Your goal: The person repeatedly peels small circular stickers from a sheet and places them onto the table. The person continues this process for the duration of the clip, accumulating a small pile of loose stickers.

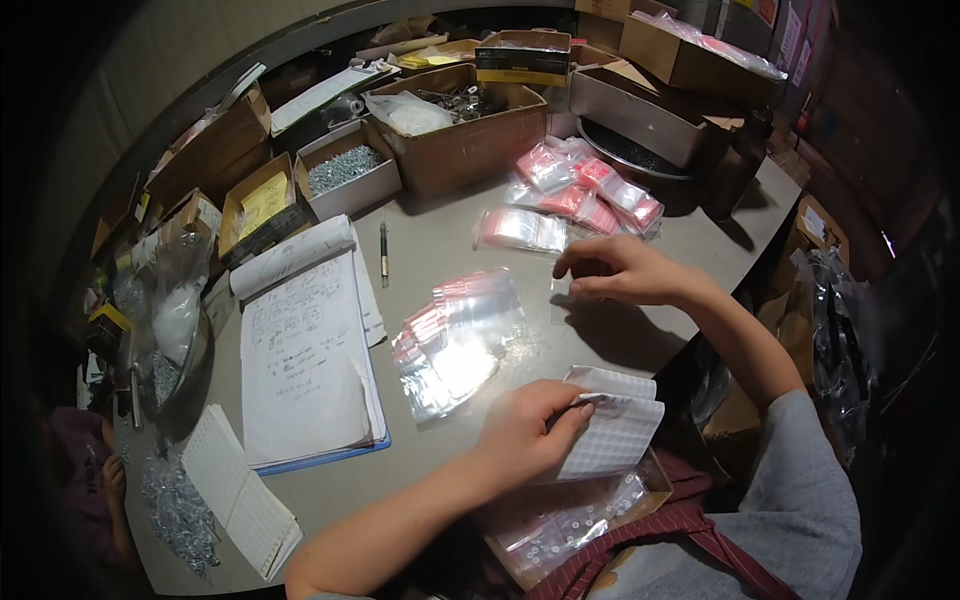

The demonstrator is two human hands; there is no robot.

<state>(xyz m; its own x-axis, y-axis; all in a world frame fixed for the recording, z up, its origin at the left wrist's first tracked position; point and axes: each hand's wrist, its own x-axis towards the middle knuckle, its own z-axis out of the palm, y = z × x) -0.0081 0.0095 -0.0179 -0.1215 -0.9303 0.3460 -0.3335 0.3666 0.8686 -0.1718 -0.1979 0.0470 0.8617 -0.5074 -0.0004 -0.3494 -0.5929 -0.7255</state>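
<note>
Gripping a gridded sheet [608, 440] by the table's [420, 240] near edge, our left hand [535, 425] is apparently steadying it within reach; our right hand [622, 270] is pinching a small pale slip [558, 287] beside bundled zip bags [522, 230].

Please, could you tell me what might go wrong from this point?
The small pale piece at the right hand's fingertips could slip or stick askew.

The white gridded sheets in the left hand are folded over, so a tighter grip might crease them.

Below them, the open cardboard box sits close against the body; a bump could perhaps tip out its clear plastic bags of small discs.
</note>
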